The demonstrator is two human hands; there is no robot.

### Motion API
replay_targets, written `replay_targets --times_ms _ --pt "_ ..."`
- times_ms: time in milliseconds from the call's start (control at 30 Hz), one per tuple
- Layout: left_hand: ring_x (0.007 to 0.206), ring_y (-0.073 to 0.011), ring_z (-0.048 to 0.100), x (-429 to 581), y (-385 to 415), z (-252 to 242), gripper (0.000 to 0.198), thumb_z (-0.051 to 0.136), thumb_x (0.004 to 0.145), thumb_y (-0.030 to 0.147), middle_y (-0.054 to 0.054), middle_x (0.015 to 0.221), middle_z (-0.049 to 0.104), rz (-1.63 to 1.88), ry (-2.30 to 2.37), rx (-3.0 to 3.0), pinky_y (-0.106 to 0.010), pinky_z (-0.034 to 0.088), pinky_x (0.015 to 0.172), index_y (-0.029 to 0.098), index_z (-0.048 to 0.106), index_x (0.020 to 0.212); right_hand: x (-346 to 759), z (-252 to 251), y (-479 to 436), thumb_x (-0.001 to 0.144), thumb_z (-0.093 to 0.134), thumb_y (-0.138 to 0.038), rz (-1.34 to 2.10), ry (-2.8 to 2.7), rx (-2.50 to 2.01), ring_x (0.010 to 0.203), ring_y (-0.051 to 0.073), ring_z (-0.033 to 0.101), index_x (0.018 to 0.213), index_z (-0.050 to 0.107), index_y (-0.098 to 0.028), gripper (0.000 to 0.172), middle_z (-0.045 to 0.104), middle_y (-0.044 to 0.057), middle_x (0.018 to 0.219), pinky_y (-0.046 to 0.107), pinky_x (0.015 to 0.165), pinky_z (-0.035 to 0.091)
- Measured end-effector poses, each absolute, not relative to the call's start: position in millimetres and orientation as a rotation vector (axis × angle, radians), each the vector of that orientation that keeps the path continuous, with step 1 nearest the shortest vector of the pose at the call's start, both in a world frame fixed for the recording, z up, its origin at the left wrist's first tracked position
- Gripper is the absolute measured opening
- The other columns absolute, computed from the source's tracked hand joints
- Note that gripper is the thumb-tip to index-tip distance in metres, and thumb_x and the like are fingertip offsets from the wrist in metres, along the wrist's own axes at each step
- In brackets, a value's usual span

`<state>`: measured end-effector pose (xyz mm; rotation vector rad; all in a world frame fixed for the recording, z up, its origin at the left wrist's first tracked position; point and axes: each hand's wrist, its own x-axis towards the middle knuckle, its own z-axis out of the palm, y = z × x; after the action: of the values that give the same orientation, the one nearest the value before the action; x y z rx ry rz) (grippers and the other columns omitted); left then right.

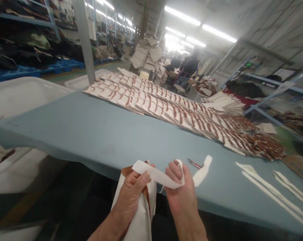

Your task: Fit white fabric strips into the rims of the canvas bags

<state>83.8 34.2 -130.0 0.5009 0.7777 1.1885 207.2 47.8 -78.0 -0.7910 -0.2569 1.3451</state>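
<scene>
Behind the held strip, stacks cover the table.

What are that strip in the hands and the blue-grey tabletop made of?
The strip: probably matte fabric tape, possibly paper; it's thin, white and curls easily. The tabletop: perhaps a cloth or vinyl covering, judging by its dull, even surface and wavy front edge.

Tube lights glaring overhead, far end washed out. Blue-framed racks both sides. Grey post by blue-green table's far edge. Greenish floor, yellow line.
</scene>
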Motion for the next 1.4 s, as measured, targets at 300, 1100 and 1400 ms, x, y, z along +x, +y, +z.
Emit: replay_targets --times_ms 300,1100,1400 --pt "0.061 -0.0178 0.062 51.4 16.6 -74.1 0.035 0.063 0.092 0.036 -0.005 0.067 0.073 1.037 0.994 1.353 -0.024 0.05 0.058 0.015 0.078 0.069 219.3 -150.1 14.3 0.09 0.064 -0.062 0.942 -0.878 -1.542 0.064 0.02 0.06 0.09 0.067 -0.022 0.04 0.064 0.001 0.071 0.031 0.061 0.05" --pt "0.059 -0.0149 0.051 46.5 16.1 -70.6 0.044 0.038 0.106 0.046 0.003 0.063 0.055 0.903 1.279 1.652 -0.024 0.042 0.059 0.021 0.057 0.076 217.9 -90.8 -0.9 0.101 0.059 -0.038 0.91 -1.117 -1.235 0.063 0.013 0.058 0.081 0.065 -0.019 0.028 0.065 -0.001 0.07 0.023 0.061 0.046" --pt "0.062 -0.0163 0.037 9.2 22.3 -94.6 0.053 0.024 0.106 0.057 0.005 0.063 0.036 0.655 1.331 1.491 -0.03 0.034 0.064 0.024 0.036 0.066 208.2 -144.9 -26.7 0.098 0.059 -0.06 1.285 -0.936 -1.247 0.056 0.012 0.046 0.077 0.058 -0.019 0.046 0.053 -0.002 0.065 0.023 0.054 0.04"
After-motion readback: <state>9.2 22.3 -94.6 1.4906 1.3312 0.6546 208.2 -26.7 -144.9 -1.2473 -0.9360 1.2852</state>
